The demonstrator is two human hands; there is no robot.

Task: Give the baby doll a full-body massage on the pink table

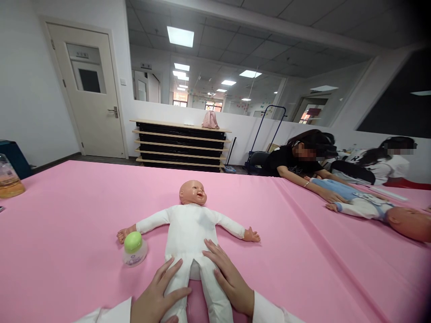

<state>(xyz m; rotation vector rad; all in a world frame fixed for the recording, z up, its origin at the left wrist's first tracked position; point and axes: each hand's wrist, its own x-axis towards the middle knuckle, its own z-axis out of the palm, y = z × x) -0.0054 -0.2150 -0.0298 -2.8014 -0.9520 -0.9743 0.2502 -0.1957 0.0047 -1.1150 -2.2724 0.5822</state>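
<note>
A baby doll (188,229) with a white cloth body lies on its back, arms spread, head away from me. My left hand (158,287) rests on the doll's leg at the left, fingers apart. On the other leg, near the hip, lies my right hand (230,280) with its fingers stretched out. Both hands touch the cloth and grip nothing that I can see. Beside the doll's hand at the left stands a small clear jar (134,256) with a light green lid. The doll's feet are out of view.
A pink cloth (84,206) covers the table. At the left edge stands a bottle of yellowish liquid (10,181). To the right, a person (292,161) leans over with hands on another doll (363,199) in blue and white. A second person (390,161) is behind.
</note>
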